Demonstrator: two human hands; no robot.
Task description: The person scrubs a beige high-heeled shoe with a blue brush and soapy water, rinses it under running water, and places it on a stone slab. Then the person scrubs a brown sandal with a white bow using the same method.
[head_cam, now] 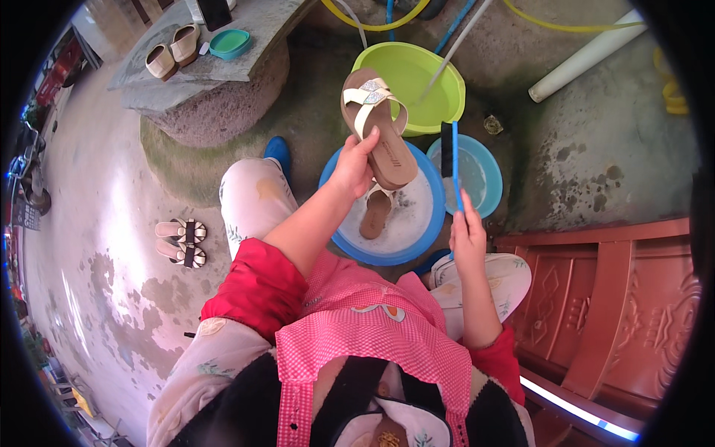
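Observation:
My left hand (356, 166) grips a brown-soled sandal (385, 146) with cream crossed straps by its side, thumb on the footbed. The sandal is held above a blue basin (439, 193) of sudsy water. In the suds lies a second sandal (375, 215), partly covered by the first. My right hand (468, 232) is closed around the handle of a blue scrubbing brush (456, 162) with dark bristles. The brush is upright, apart from the sandal, in front of a small light-blue basin (492, 187) holding cloudy water.
Behind stands a yellow-green basin (455, 106) of water with a hose in it. A stone table (246, 72) at upper left bears cream shoes (184, 44) and a teal dish (229, 43). Strappy sandals (181, 243) rest on the floor at left. A red panelled door (592, 302) borders the right.

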